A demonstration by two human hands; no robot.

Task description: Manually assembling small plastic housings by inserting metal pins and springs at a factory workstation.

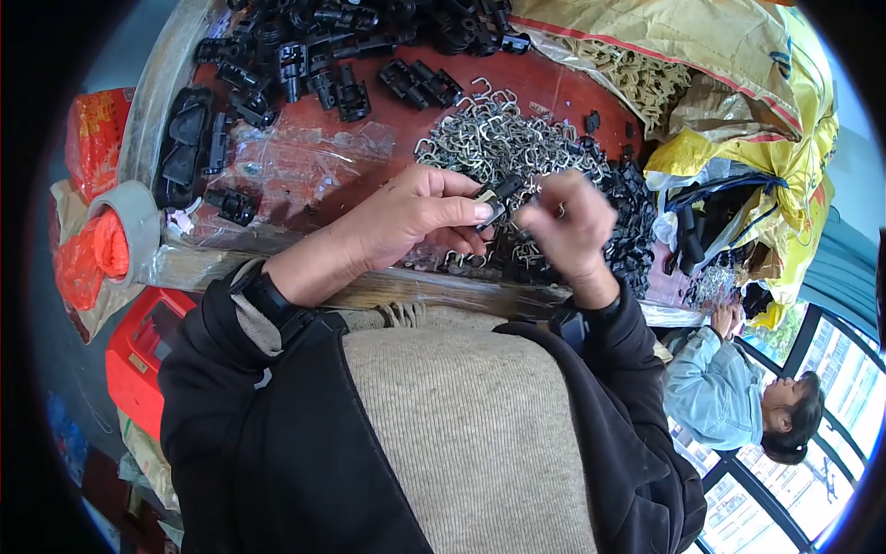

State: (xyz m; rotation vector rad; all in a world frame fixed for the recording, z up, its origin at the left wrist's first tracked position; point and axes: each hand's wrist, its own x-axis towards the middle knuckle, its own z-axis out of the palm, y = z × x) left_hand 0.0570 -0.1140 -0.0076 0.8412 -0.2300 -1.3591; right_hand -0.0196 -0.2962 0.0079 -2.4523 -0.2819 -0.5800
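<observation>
Thumb and fingers of my left hand (411,217) are closed on a small black plastic part (505,189) with a pale strip along it. Just to its right, my right hand (574,226) is raised and smeared by motion, so its fingers cannot be read. Beneath and beyond both hands lies a heap of bent silver metal hooks (480,138). Small black plastic pieces (630,226) are piled against the heap's right side. Black cylindrical assemblies (349,94) lie scattered at the far left of the red tabletop (309,152).
A wooden rail (221,270) edges the table nearest me. Sacks (729,46), one holding beige pieces (628,78), stand at the far right. A tape roll (138,222) and red stool (138,360) are at left. A co-worker (729,388) sits at right.
</observation>
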